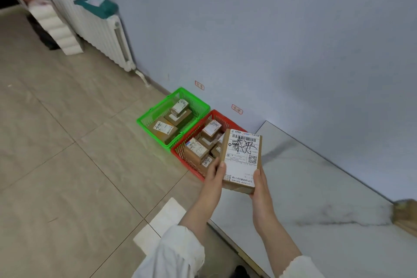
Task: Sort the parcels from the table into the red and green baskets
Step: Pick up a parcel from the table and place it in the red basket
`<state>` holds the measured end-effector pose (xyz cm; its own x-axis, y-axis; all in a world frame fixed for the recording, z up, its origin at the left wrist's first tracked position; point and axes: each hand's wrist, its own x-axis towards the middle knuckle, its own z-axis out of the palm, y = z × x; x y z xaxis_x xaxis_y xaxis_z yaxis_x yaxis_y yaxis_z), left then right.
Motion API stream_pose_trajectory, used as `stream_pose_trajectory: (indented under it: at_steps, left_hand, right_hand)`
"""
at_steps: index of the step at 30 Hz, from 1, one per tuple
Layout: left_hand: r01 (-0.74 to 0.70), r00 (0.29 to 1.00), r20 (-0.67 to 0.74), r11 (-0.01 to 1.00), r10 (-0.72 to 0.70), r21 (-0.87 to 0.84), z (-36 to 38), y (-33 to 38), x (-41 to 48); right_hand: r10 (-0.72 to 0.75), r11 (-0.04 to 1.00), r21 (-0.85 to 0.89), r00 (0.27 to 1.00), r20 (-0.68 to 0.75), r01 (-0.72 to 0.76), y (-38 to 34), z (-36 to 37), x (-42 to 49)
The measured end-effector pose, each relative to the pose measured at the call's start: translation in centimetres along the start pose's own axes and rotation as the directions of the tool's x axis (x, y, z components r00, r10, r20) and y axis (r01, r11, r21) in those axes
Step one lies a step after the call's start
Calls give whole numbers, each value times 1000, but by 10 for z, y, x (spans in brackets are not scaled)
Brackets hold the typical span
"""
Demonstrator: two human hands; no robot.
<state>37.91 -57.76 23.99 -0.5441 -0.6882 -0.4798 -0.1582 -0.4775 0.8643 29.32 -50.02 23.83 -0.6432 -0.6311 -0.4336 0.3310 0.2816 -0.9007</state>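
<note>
both hands, left hand (217,171) and right hand (259,184), grip the near end of a parcel (242,160) label-up above the red basket (228,119), likely to read which basket suits, green basket (144,117) just left, counter (316,187) right.

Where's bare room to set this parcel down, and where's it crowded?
Green plastic basket: bare floor shows around its three cardboard parcels. Red plastic basket: crowded, parcels stacked. White marble tabletop: bare between the held labelled cardboard parcel and the brown box at its right edge.
</note>
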Motion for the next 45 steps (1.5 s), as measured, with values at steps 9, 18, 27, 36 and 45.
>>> stream_pose_trajectory:
  at_steps: [9, 18, 27, 36, 45]
  left_hand:
    - [107, 990, 86, 990, -115, 90, -86, 11, 85]
    - [195, 946, 193, 933, -260, 301, -103, -8, 263]
    - [239, 893, 246, 861, -377, 449, -101, -14, 379]
    - [188, 839, 310, 773, -447, 606, -104, -84, 454]
    - [140, 872, 252, 708, -419, 692, -125, -215, 533]
  right_hand:
    - [99, 995, 15, 994, -49, -98, 23, 89, 68]
    - [245, 969, 92, 936, -254, -229, 69, 115, 214]
    - [357, 932, 191, 866, -349, -307, 80, 124, 309]
    - [417, 906, 287, 774, -476, -312, 129, 123, 354]
    - [476, 867, 192, 652, -590, -459, 294, 135, 437]
